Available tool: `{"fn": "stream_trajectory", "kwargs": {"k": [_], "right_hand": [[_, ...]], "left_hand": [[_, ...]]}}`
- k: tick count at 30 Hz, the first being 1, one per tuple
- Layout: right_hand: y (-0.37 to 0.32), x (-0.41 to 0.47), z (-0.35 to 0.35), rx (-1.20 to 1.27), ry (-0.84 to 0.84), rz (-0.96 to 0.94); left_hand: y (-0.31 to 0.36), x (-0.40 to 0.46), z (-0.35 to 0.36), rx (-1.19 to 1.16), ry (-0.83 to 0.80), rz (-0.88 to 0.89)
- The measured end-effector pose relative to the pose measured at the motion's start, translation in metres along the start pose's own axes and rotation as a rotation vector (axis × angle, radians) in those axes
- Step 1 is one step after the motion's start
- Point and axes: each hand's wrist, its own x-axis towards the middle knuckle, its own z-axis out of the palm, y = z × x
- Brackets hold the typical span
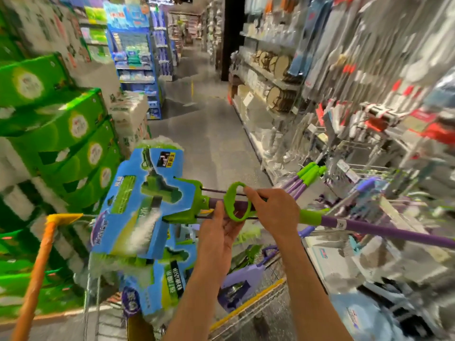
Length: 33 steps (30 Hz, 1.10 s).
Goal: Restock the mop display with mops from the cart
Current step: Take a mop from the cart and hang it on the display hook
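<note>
While the left hand [222, 232] cradles the mop [246, 212] palm-up from below, the right hand [273, 210] grips it from above.

The mop [246, 212] is seen to have a smooth purple pole, apparently coated metal, fitted with glossy green plastic collars and a green plastic ring [237, 202]. Its head, at 9 o'clock from the ring, is wrapped in a glossy printed blue card sleeve [138, 200] over fluffy white fibre. The cart [258, 301], at 6 o'clock, is formed of bare metal wire. The green cartons [61, 134] are of printed card.
</note>
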Motion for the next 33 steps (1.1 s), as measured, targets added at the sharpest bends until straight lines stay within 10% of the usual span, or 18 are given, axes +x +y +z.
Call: {"fn": "stream_trajectory", "kwargs": {"k": [15, 33], "right_hand": [[0.029, -0.109, -0.101, 0.059, 0.326, 0.478], [0.123, -0.279, -0.301, 0.383, 0.574, 0.437]], "left_hand": [[-0.041, -0.081, 0.055, 0.251, -0.427, -0.073], [-0.139, -0.259, 0.173, 0.440, -0.951, 0.080]]}}
